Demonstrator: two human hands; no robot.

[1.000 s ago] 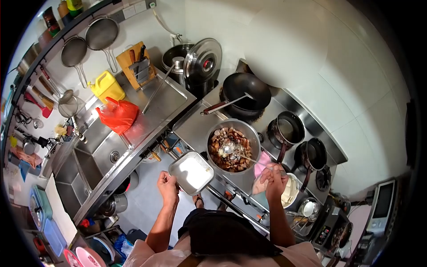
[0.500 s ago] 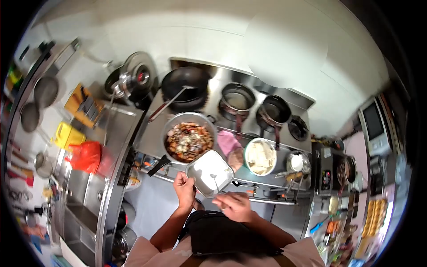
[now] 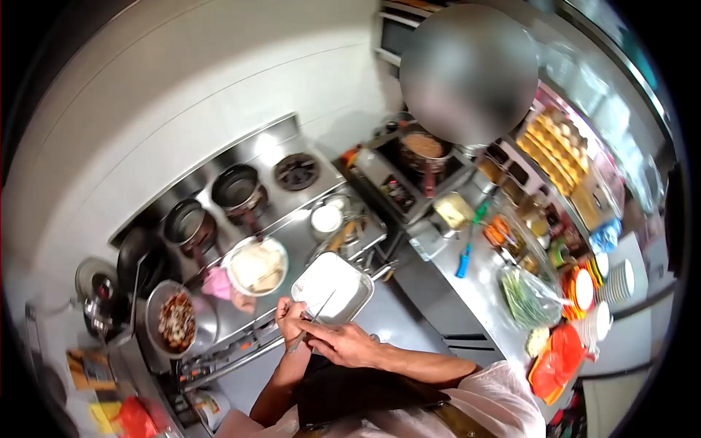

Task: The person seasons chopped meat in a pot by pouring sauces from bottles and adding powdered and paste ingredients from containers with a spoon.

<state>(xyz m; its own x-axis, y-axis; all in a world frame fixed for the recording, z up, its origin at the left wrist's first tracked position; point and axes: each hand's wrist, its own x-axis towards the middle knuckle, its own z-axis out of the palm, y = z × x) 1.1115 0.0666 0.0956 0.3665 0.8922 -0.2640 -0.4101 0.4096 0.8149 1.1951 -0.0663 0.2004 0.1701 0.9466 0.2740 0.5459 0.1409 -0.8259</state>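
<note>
A square, white-lined metal container (image 3: 354, 301) is tilted in front of me, with white contents inside. My left hand (image 3: 289, 320) is closed on its near left corner. A thin spoon (image 3: 323, 306) lies in it, its handle slanting down to where my hands meet. My right hand (image 3: 347, 344) is just below the container, fingers stretched left across my left hand and wrist; whether they touch the spoon handle is unclear. On the left, a pan (image 3: 208, 321) holds chopped, browned food with pale bits on top. A white bowl (image 3: 283, 250) of pale, creamy food stands beyond my left hand.
Two saucepans (image 3: 237, 187) and a dark wok (image 3: 139, 255) sit on the stove. Another pot (image 3: 426, 155) stands on a burner at the back right. The right counter (image 3: 467, 296) carries a blue-handled utensil (image 3: 464, 261), bagged greens (image 3: 529, 299) and stacked bowls (image 3: 617, 281).
My view has swung right, bringing the right counter closer. The container has moved from beside the food pan to right of the white bowl. My right hand has come over my left.
</note>
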